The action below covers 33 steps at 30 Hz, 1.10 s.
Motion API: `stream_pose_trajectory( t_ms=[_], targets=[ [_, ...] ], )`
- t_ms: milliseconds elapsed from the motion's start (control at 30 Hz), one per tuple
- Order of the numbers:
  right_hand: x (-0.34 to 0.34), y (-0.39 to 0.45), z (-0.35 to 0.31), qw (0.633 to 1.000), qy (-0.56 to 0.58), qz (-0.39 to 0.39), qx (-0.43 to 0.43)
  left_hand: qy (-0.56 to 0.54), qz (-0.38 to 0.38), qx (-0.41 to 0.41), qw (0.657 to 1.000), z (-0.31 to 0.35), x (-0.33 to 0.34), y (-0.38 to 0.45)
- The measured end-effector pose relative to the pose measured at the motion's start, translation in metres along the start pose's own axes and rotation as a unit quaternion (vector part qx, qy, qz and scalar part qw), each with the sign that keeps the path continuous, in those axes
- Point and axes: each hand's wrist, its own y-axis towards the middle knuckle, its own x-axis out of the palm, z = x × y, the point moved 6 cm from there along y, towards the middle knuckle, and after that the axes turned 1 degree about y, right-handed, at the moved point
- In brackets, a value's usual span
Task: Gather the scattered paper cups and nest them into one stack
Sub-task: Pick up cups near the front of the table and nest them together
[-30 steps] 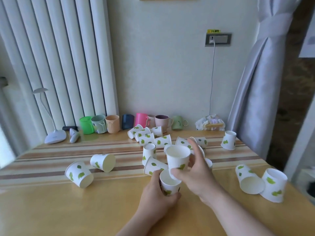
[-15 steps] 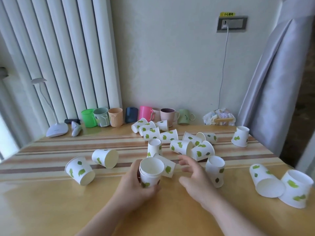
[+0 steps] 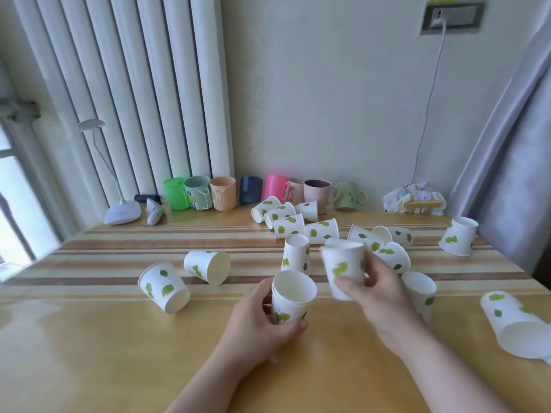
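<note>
My left hand (image 3: 262, 321) grips the nested stack (image 3: 290, 296) upright; my right hand (image 3: 378, 289) pinches 1 blurred cup (image 3: 343, 268) just right of it, loose cups (image 3: 313, 231) scattered beyond.

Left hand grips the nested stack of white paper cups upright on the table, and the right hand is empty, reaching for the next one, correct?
Not quite. In the head view the right hand is not empty: it already grips a blurred white paper cup with green leaf print. The left hand does grip the upright nested stack of white paper cups on the wooden table.
</note>
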Motion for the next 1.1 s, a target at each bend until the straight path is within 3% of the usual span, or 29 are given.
stream_pose_trajectory(
  t_ms=[67, 133, 333, 567, 733, 900, 967, 1100],
  targets=[
    [0.006, 0.001, -0.013, 0.992, 0.121, -0.013, -0.017, 0.002, 0.004, 0.002, 1.000, 0.001, 0.001, 0.001],
    [0.025, 0.001, -0.027, 0.985, 0.160, -0.043, -0.040, 0.003, 0.009, 0.008, 1.000, 0.001, 0.001, 0.001],
    [0.068, -0.003, -0.017, 0.994, 0.005, -0.105, -0.028, 0.001, 0.022, 0.009, 1.000, 0.000, 0.000, 0.000],
    [0.056, -0.016, 0.019, 0.979, -0.083, -0.186, 0.030, 0.085, 0.035, 0.009, 0.996, 0.004, -0.003, -0.001],
    [0.062, -0.017, 0.025, 0.963, -0.193, -0.184, 0.023, 0.155, -0.002, -0.003, 0.988, 0.007, 0.007, 0.000],
    [0.063, -0.017, 0.018, 0.957, -0.244, -0.155, -0.006, 0.185, -0.125, -0.030, 0.974, 0.007, -0.014, -0.003],
    [0.056, -0.012, 0.018, 0.958, -0.258, -0.129, -0.002, 0.185, -0.051, -0.031, 0.981, 0.010, -0.053, -0.003],
    [0.050, -0.005, 0.021, 0.957, -0.265, -0.120, 0.010, 0.216, 0.235, -0.063, 0.945, 0.001, -0.157, -0.001]
  ],
)
